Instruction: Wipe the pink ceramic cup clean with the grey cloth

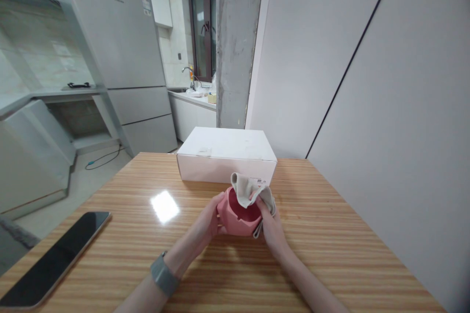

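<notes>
A pink faceted ashtray (238, 224) with a notched rim is tilted towards me just above the wooden table, its hollow facing up and towards me. My left hand (210, 217) grips its left side, fingers wrapped round the outside. In my right hand (270, 225) is a light grey cloth (245, 190), bunched over the ashtray's right rim. Part of the cloth stands up at the back, and a corner hangs below my right hand. The fingers of my right hand are partly hidden by the cloth.
A white cardboard box (227, 144) stands on the wooden table (330, 254) behind the ashtray. At the left edge lies a dark-screened phone (55, 261). A white wall (396, 122) runs along the right. Beyond are a refrigerator (113, 34) and a sink counter (194, 107).
</notes>
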A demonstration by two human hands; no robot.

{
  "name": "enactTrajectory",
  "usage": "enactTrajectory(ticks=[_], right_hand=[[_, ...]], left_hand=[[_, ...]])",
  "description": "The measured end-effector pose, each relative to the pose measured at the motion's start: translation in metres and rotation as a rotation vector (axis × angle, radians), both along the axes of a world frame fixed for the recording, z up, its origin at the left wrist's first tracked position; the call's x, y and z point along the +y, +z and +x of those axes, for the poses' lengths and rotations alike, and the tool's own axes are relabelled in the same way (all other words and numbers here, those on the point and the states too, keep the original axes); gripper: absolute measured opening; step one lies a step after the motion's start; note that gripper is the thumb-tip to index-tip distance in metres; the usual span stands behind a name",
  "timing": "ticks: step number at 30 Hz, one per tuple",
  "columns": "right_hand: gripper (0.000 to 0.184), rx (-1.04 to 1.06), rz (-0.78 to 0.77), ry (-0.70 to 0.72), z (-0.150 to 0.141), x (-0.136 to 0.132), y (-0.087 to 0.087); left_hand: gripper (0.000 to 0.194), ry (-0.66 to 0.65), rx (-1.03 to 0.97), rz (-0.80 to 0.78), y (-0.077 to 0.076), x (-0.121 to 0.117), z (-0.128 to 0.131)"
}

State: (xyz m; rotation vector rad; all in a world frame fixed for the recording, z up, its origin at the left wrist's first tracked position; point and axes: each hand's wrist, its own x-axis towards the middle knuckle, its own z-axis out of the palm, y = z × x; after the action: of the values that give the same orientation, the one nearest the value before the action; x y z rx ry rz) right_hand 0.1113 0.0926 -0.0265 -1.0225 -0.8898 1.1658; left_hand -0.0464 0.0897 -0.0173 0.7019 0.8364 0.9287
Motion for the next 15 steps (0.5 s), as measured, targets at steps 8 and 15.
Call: enactTrajectory(ticks=[8, 15], right_hand=[[0.039, 0.057, -0.030, 0.143, 0.010, 0.014, -0.004], [0.035, 0.024, 0.047, 0.035, -0.008, 0.000, -0.004]], left_hand=[[0.050, -0.113, 0.052, 0.010, 0.004, -0.001, -0.008], [0.048, 0.071, -0.038, 0.088, 0.009, -0.003, 0.001]])
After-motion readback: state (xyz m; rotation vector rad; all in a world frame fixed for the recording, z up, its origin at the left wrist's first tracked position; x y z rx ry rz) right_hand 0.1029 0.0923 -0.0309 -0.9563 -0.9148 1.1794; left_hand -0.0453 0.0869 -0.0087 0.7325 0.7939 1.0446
